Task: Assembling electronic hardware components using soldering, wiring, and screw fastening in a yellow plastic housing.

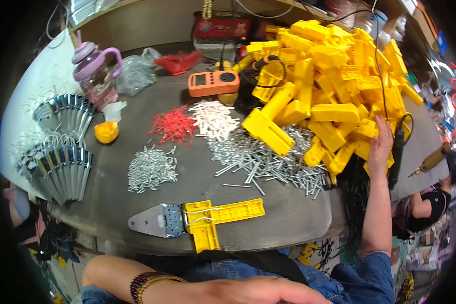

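My right hand (381, 144) reaches up to the right edge of a heap of yellow plastic handle shells (334, 111). Its fingers lie straight and flat against the pieces there, gripping none that I can see. My left hand (268, 291) is low in front of my body, partly cut off by the lower edge, with its visible fingers stretched out and nothing seen in it. Between my arms, near the table's front edge, lies an open yellow T-shaped handle shell (210, 219). A grey pointed metal plate (154, 221) joins its left end, with pale wires running into the shell.
Loose silver screws (268, 162), smaller screws (152, 169), red sleeves (173, 125) and white sleeves (213, 120) lie in piles. An orange meter (213, 83) stands behind. Wired metal plates (58, 172), a fruit piece (106, 132) and a bottle (93, 71) are left; a screwdriver (430, 159) lies right.
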A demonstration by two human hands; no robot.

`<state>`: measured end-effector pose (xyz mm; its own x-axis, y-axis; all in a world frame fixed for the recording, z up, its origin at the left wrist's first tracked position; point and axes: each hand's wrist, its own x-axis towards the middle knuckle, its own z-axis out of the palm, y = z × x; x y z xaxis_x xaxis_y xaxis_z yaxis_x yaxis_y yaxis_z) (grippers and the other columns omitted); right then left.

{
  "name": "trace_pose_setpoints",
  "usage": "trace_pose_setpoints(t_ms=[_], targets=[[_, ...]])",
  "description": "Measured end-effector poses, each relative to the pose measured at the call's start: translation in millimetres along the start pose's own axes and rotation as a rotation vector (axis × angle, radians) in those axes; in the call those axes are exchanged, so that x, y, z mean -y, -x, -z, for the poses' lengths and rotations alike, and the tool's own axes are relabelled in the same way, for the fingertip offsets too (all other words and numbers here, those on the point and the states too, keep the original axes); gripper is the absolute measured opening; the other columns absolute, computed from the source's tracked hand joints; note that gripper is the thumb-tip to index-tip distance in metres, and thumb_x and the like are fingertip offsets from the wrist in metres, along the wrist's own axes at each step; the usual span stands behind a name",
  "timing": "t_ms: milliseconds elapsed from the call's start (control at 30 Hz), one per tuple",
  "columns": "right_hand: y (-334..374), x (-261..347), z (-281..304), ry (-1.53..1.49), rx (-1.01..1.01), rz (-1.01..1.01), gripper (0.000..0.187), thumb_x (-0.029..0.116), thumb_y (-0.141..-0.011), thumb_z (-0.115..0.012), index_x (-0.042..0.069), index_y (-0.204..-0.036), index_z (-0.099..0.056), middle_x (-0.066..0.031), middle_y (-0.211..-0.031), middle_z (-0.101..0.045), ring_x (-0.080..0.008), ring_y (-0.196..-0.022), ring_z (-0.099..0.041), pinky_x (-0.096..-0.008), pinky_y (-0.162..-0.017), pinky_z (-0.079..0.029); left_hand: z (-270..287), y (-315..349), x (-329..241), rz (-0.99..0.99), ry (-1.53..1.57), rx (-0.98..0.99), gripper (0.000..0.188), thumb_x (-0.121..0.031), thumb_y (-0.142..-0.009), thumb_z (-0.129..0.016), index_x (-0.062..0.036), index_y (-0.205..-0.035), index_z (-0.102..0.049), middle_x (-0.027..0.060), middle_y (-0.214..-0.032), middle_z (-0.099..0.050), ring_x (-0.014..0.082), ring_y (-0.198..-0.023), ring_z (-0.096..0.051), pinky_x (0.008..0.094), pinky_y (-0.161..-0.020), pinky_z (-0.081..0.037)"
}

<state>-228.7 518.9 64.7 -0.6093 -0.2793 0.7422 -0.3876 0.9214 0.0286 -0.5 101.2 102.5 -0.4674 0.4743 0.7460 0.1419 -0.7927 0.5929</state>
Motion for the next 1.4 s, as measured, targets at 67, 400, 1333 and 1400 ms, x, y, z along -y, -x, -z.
trace_pose_setpoints(t_ms=[67, 400, 1333, 1400], targets=[[-9.6, -14.9, -9.7, 0.032, 0.004, -0.001, 0.070, 0.065, -0.100, -0.024, 0.014, -0.141, -0.051, -0.0127, -0.151, -0.042, -0.0372, -0.143, -0.030, -0.0472, -0.118, -0.018, -14.3, 9.5, 7.8, -0.024, 0.072, -0.081, 0.081, -0.066, -0.095, -0.042, 0.0079, -0.120, -0.064, 0.0333, -0.136, -0.044, 0.0386, -0.116, -0.053, 0.0463, -0.099, -0.044], [-20.1, -32.6, -19.7, 0.310, 0.089, 0.047, 0.052, 0.049, -0.104, -0.037, 0.017, -0.144, -0.047, -0.0106, -0.151, -0.041, -0.0349, -0.143, -0.029, -0.0456, -0.117, -0.021, -16.2, 28.9, 27.9, -0.010, 0.251, -0.036, 0.083, -0.073, -0.090, -0.043, 0.0022, -0.119, -0.064, 0.0356, -0.139, -0.039, 0.0384, -0.117, -0.050, 0.0497, -0.101, -0.041], [124.5, 70.5, 56.6, 0.386, 0.474, -0.305, 0.080, 0.048, -0.078, -0.074, 0.023, -0.146, -0.042, -0.0158, -0.142, -0.045, -0.0389, -0.130, -0.042, -0.0513, -0.098, -0.043, 13.4, 108.2, -27.3, 0.572, -1.446, -0.472, 0.043, -0.044, -0.089, -0.065, -0.0040, -0.104, -0.062, 0.0206, -0.125, -0.054, 0.0309, -0.103, -0.059, 0.0422, -0.092, -0.045], [120.7, 65.5, 62.4, 0.396, 0.548, -0.408, 0.078, 0.044, -0.078, -0.074, 0.024, -0.147, -0.041, -0.0155, -0.142, -0.045, -0.0386, -0.130, -0.041, -0.0529, -0.098, -0.043, 13.8, 105.3, -26.1, 0.540, -1.464, -0.482, 0.039, -0.039, -0.088, -0.065, -0.0031, -0.102, -0.061, 0.0206, -0.123, -0.055, 0.0301, -0.101, -0.058, 0.0417, -0.092, -0.045]])
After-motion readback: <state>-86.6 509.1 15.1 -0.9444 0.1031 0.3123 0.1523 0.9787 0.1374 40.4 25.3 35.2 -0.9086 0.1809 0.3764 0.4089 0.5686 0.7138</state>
